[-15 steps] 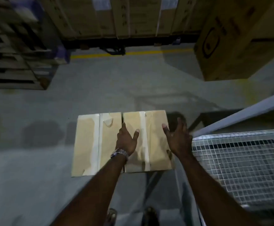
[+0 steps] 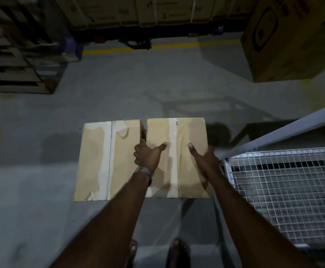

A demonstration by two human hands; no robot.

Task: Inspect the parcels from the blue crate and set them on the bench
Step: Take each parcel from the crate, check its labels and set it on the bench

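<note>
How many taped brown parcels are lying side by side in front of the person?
2. The left parcel lies untouched, its tape torn. The right parcel sits beside it, gripped by the left hand and right hand. Others may lie out of view.

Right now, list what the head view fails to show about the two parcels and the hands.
- Left hand: fingers curl into the gap between the parcels, tips hidden by the right parcel.
- Right hand: fingers wrap past the parcel's right edge, out of sight.
- Bench: covered by both parcels; its surface cannot be seen.
- Left parcel: any label is unreadable in the dim light.
- Blue crate: not in frame.
</note>
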